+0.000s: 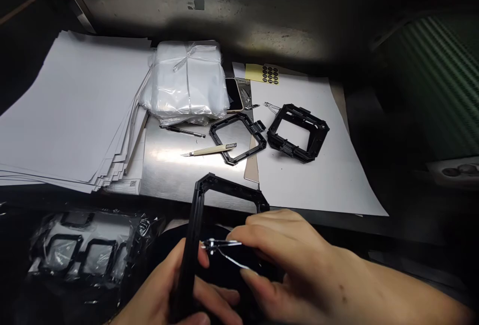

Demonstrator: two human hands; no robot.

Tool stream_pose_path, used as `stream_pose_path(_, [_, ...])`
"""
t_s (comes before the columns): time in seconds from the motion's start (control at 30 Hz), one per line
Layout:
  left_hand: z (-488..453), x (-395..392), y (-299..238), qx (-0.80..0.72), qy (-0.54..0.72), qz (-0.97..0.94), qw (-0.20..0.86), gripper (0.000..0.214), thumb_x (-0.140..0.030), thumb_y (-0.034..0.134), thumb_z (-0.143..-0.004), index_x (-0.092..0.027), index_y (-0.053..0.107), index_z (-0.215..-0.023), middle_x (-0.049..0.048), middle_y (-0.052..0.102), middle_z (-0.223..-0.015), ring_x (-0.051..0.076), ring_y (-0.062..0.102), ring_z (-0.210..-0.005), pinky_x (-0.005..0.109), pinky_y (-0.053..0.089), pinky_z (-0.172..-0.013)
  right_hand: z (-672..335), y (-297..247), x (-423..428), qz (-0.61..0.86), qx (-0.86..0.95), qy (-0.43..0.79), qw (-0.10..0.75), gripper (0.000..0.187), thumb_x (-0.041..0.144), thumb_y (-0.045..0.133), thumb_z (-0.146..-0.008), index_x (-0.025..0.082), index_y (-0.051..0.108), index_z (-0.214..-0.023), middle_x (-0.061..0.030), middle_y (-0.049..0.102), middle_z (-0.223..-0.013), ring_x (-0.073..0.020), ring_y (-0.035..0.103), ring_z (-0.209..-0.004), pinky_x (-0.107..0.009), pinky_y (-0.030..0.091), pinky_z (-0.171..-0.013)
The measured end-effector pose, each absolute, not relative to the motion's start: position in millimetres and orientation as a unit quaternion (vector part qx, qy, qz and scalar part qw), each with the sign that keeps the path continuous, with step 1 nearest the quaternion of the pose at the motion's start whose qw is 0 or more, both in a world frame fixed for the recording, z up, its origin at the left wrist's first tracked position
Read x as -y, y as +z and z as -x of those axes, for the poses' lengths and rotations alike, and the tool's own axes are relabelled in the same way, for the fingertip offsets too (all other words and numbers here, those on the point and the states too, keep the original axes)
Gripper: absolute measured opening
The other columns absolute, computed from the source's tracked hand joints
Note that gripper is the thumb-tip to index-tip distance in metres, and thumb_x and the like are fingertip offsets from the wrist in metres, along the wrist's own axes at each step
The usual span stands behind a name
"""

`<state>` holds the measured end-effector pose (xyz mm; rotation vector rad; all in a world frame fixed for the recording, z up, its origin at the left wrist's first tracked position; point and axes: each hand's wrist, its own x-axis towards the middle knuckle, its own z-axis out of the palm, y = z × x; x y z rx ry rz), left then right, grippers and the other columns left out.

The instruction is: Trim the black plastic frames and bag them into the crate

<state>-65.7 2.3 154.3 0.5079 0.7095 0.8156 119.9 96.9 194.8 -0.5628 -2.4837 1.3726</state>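
Observation:
My left hand grips the side bar of a black plastic frame held up near the bench's front edge. In my right hand is a silver nail clipper, its lever and body pinched between thumb and fingers. The clipper's jaws are at the inner edge of the frame's left bar, close to my left fingertips. Whether the jaws touch the plastic I cannot tell. My right hand hides the frame's right side, and its lower part is hard to see.
A craft knife lies across another black frame; a deeper black frame sits on white paper. Behind are a pen, tied plastic bags, a phone and a sticker sheet. Paper stack and bagged frames are left.

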Motion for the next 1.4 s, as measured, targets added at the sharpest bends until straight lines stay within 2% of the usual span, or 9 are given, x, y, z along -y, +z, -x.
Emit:
stream_pose_path(0.17, [58.7, -5.7, 155.6, -0.296, 0.407, -0.243, 0.829, 0.025, -0.018, 0.055, -0.073, -0.023, 0.046, -0.096, 0.0045, 0.070, -0.080, 0.018, 0.061, -0.082, 0.032, 0.042, -0.076, -113.4, 188.6, -84.9, 0.233, 0.893, 0.341, 0.180, 0.016, 0.020, 0.046, -0.077, 0.011, 0.051, -0.088, 0.0010, 0.052, -0.061, -0.0084, 0.045, -0.051, -0.021, 0.039, -0.054])
stream_pose_path(0.3, [56.4, -6.9, 156.9, -0.289, 0.422, -0.236, 0.826, 0.022, -0.013, 0.055, -0.073, -0.023, 0.046, -0.090, 0.0041, 0.070, -0.077, 0.019, 0.061, -0.081, 0.031, 0.043, -0.073, -105.8, 193.7, -82.0, 0.270, 0.903, 0.292, 0.165, 0.027, 0.029, 0.035, -0.084, 0.013, 0.053, -0.072, 0.0010, 0.050, -0.053, -0.0088, 0.043, -0.046, -0.022, 0.037, -0.047])
stream_pose_path(0.4, [57.2, -7.1, 157.7, -0.296, 0.412, -0.237, 0.828, 0.022, -0.013, 0.055, -0.073, -0.023, 0.046, -0.090, 0.0041, 0.070, -0.076, 0.019, 0.062, -0.080, 0.030, 0.044, -0.071, -104.1, 194.9, -82.1, 0.259, 0.915, 0.270, 0.149, 0.026, 0.028, 0.039, -0.083, 0.014, 0.052, -0.065, 0.0026, 0.048, -0.051, -0.0080, 0.041, -0.043, -0.022, 0.033, -0.043])
stream_pose_path(0.5, [58.2, -7.1, 158.5, -0.303, 0.403, -0.245, 0.828, 0.025, -0.015, 0.055, -0.073, -0.023, 0.046, -0.094, 0.0043, 0.070, -0.077, 0.019, 0.061, -0.081, 0.029, 0.043, -0.071, -105.9, 193.3, -83.1, 0.238, 0.925, 0.256, 0.149, 0.019, 0.026, 0.045, -0.080, 0.014, 0.052, -0.068, 0.0029, 0.049, -0.053, -0.0081, 0.042, -0.045, -0.022, 0.033, -0.044])
stream_pose_path(0.7, [59.4, -6.8, 158.5, -0.324, 0.391, -0.257, 0.822, 0.025, -0.017, 0.056, -0.073, -0.023, 0.046, -0.094, 0.0032, 0.070, -0.076, 0.015, 0.062, -0.075, 0.027, 0.043, -0.069, -111.2, 191.5, -86.6, 0.203, 0.928, 0.287, 0.123, 0.017, 0.015, 0.038, -0.080, 0.014, 0.049, -0.067, 0.0024, 0.050, -0.057, -0.0075, 0.042, -0.047, -0.021, 0.034, -0.047])
stream_pose_path(0.83, [60.8, -6.7, 158.7, -0.347, 0.373, -0.257, 0.821, 0.027, -0.023, 0.058, -0.071, -0.022, 0.046, -0.095, 0.0041, 0.070, -0.077, 0.016, 0.062, -0.076, 0.029, 0.043, -0.072, -114.9, 188.8, -84.9, 0.198, 0.918, 0.312, 0.144, 0.015, 0.015, 0.037, -0.081, 0.012, 0.051, -0.079, 0.0010, 0.052, -0.060, -0.0089, 0.045, -0.051, -0.021, 0.037, -0.051])
stream_pose_path(1.07, [61.3, -7.0, 160.0, -0.377, 0.360, -0.255, 0.814, 0.028, -0.024, 0.060, -0.070, -0.020, 0.047, -0.094, 0.0039, 0.070, -0.077, 0.016, 0.061, -0.079, 0.031, 0.042, -0.077, -115.3, 183.5, -84.9, 0.186, 0.888, 0.388, 0.163, 0.017, 0.012, 0.037, -0.079, 0.008, 0.049, -0.092, 0.0001, 0.051, -0.062, -0.0091, 0.043, -0.053, -0.021, 0.038, -0.054])
stream_pose_path(1.23, [62.0, -6.5, 159.3, -0.384, 0.338, -0.246, 0.823, 0.030, -0.029, 0.061, -0.067, -0.023, 0.047, -0.093, 0.0042, 0.070, -0.075, 0.021, 0.061, -0.078, 0.037, 0.041, -0.078, -117.6, 188.7, -96.0, 0.139, 0.842, 0.509, 0.112, 0.015, 0.011, 0.039, -0.078, 0.010, 0.048, -0.090, 0.0005, 0.052, -0.065, -0.0068, 0.046, -0.057, -0.017, 0.039, -0.055])
stream_pose_path(1.4, [61.7, -6.3, 161.3, -0.399, 0.338, -0.248, 0.815, 0.035, -0.032, 0.060, -0.068, -0.021, 0.043, -0.097, 0.0059, 0.070, -0.077, 0.021, 0.059, -0.086, 0.039, 0.037, -0.083, -123.7, 191.8, -99.5, 0.239, 0.871, 0.392, 0.175, 0.014, 0.018, 0.044, -0.079, 0.015, 0.047, -0.092, 0.0002, 0.057, -0.070, -0.0073, 0.051, -0.059, -0.017, 0.040, -0.054])
